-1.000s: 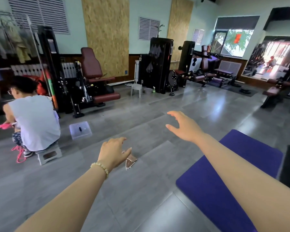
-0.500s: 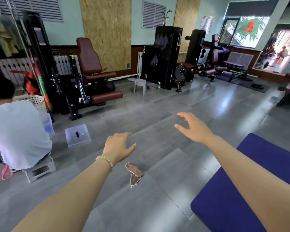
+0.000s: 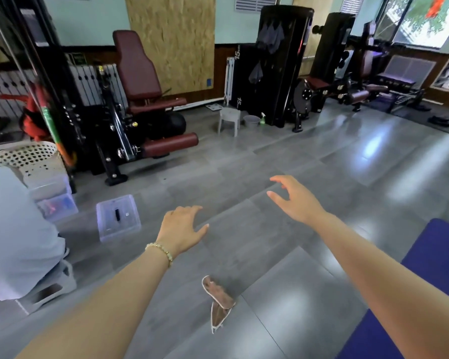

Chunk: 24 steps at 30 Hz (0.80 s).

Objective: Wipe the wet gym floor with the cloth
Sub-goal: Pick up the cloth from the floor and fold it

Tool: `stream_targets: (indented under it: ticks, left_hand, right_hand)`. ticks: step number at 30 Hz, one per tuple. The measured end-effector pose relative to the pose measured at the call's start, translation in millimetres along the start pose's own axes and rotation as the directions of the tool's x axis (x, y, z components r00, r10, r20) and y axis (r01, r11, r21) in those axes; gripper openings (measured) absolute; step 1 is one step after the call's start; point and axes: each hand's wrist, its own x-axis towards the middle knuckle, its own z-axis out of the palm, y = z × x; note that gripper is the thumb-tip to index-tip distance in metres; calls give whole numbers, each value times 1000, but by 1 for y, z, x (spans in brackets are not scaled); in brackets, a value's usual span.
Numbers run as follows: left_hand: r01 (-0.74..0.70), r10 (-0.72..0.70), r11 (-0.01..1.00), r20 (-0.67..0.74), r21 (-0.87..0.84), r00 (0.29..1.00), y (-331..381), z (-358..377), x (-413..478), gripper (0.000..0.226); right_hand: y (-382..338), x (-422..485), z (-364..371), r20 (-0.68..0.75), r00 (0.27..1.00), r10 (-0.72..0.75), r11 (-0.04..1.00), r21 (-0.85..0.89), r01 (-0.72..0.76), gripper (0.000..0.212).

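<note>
We hold our left hand [image 3: 182, 228] and right hand [image 3: 293, 200] spread, empty; the cloth [image 3: 219, 301] now lies nearer than them, so the floor [image 3: 283, 294] waits unwiped.

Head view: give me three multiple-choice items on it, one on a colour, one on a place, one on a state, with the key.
1. The mat is: A red; B green; C purple.
2. The cloth lies: A on the mat; B on the bare floor, clear of the mat; C half on the mat.
3. The left hand and right hand: A both open, empty; B both grip the cloth; C one grips the cloth.
Key: 1 C, its surface at the right is purple. 2 B, grey floor shows all round it. 3 A, fingers relaxed, cloth untouched.
</note>
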Motion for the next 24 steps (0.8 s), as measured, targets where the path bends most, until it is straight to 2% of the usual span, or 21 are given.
stream_targets:
  ticks: [9,12,16,19,22,24]
  left_hand:
    - [-4,2,999,-50,-53,999,-59,11,178,63]
    - [-50,46,996,-57,-73,997,-85,21,246,60]
    - [-156,158,984,18,-81,987,-130,47,342,48]
    - [-272,280,959,124,-79,952,-160,75,411,50]
    - [-396,406,914,222,-93,886,-168,97,461,73]
    - [-457,478,878,269,-140,836,-162,114,484,82]
  right_hand:
    - [20,181,46,-51,999,-20,999,30,21,43]
    - [30,236,62,-127,992,27,1000,9,-26,43]
    - [49,302,102,-169,982,86,994,-49,-96,41]
    - [66,327,141,-250,926,284,955,-10,-296,39]
    - [77,325,180,-244,818,520,853,100,-513,39]
    - [84,314,195,-232,758,610,792,125,-598,39]
